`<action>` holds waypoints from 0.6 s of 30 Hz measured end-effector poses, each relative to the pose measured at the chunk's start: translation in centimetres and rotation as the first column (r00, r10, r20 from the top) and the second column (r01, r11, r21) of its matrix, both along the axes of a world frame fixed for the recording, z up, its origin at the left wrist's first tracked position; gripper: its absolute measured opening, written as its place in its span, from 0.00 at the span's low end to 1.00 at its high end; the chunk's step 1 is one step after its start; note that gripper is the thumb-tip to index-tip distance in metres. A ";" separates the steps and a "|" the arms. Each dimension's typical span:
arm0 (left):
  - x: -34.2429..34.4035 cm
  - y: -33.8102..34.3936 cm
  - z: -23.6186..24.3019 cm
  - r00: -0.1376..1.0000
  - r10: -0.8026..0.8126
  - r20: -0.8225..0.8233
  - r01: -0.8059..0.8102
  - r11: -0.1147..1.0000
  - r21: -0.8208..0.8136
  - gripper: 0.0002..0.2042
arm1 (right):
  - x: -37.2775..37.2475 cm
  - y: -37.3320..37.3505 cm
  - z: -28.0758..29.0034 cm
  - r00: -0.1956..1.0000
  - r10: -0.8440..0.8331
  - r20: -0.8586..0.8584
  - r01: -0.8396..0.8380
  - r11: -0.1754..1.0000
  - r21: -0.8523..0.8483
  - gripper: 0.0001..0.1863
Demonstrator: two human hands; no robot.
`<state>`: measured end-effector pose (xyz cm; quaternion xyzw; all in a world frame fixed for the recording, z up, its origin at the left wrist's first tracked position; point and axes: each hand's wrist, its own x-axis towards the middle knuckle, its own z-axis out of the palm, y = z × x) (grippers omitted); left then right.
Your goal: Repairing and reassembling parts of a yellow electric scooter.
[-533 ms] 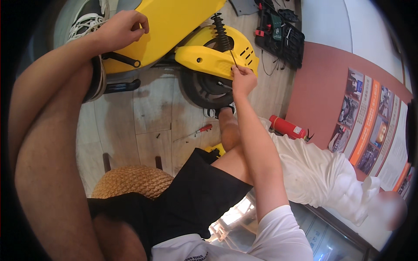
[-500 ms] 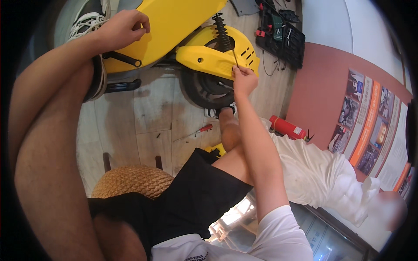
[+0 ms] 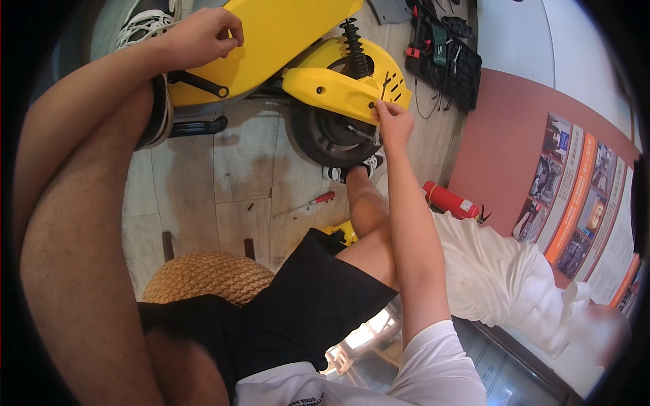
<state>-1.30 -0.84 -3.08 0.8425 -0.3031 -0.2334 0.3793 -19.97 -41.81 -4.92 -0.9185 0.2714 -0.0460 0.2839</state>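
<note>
A yellow scooter lies across the wooden floor in front of me. My left hand (image 3: 202,37) grips the edge of its long yellow deck panel (image 3: 284,34) at the upper left. My right hand (image 3: 393,123) reaches out to the rear edge of the yellow fender (image 3: 332,88), fingers pinched together against it. Whether they hold a small part is not visible. The black rear wheel (image 3: 325,139) sits just below the fender, and a black coil spring (image 3: 355,47) rises behind it. My right foot in a sneaker (image 3: 352,172) rests beside the wheel.
A red-handled screwdriver (image 3: 315,201) and small screws lie on the floor. A black open tool case (image 3: 443,51) is behind the scooter. A red fire extinguisher (image 3: 450,201) lies by the reddish wall, next to white cloth (image 3: 501,271). I sit on a woven stool (image 3: 203,277).
Both hands stay on the scooter. My right hand has shifted slightly along the fender's rear edge, and the left has barely moved.
</note>
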 end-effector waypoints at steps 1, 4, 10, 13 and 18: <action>0.0 0.1 -0.1 1.000 -0.003 -0.001 0.003 1.000 0.002 0.07 | 0.1 0.2 -0.1 1.000 -0.003 -0.001 0.003 1.000 0.002 0.11; 0.0 -0.1 0.0 1.000 -0.006 -0.016 0.006 1.000 0.006 0.07 | 0.4 0.0 0.0 0.983 -0.131 0.125 0.090 0.953 0.289 0.14; 0.1 -0.2 0.9 0.998 -0.017 -0.065 0.019 0.999 0.034 0.09 | 1.4 -2.3 0.9 0.989 0.086 -0.120 -0.061 0.979 0.194 0.20; 0.2 -0.1 -0.1 0.999 -0.031 -0.022 0.031 1.000 0.003 0.07 | 1.4 -2.6 0.6 0.983 0.098 -0.153 -0.085 0.992 0.092 0.17; 0.2 0.2 0.0 1.000 -0.018 -0.023 0.018 1.000 -0.004 0.08 | 0.4 -3.7 -0.3 0.961 0.191 -0.200 -0.219 0.968 -0.126 0.11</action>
